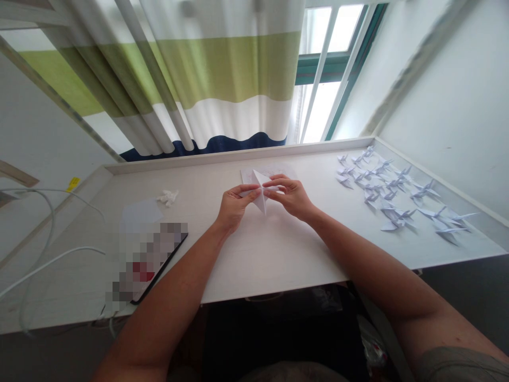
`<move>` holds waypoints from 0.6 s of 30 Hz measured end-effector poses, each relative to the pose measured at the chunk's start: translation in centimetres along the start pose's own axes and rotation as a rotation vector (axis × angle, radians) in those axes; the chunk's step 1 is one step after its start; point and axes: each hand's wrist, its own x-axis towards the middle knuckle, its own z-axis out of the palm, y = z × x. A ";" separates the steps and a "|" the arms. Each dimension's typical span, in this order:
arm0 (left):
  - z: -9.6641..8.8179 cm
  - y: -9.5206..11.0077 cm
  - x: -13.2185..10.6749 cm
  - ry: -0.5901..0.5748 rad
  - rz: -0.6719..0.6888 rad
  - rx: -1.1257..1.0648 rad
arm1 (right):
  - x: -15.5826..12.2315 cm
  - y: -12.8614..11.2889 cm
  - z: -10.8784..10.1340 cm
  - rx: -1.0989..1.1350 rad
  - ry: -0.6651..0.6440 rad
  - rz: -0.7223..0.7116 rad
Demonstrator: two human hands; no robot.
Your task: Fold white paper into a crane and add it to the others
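Note:
A partly folded piece of white paper with pointed flaps is held just above the white desk, near its middle. My left hand pinches its left side, fingers closed on it. My right hand grips the right side, thumb and fingers pressed on a flap. Under the hands lies a flat sheet of white paper.
Several finished white paper cranes are spread over the desk's right part. A crumpled paper scrap and a dark-edged tablet lie at the left, with white cables beyond. A striped curtain and a window stand behind.

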 end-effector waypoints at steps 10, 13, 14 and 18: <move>0.2 -0.2 -0.1 -0.019 0.014 0.032 | -0.3 -0.2 0.2 -0.265 0.069 -0.225; 0.3 -0.3 -0.1 0.025 0.069 0.080 | -0.4 -0.3 0.2 -0.349 0.069 -0.315; 0.2 -0.4 -0.1 0.038 0.093 0.108 | -0.4 -0.3 0.2 -0.381 0.070 -0.338; -0.2 -0.2 -0.3 0.040 0.239 0.371 | -0.4 -0.1 0.2 -0.483 0.055 -0.374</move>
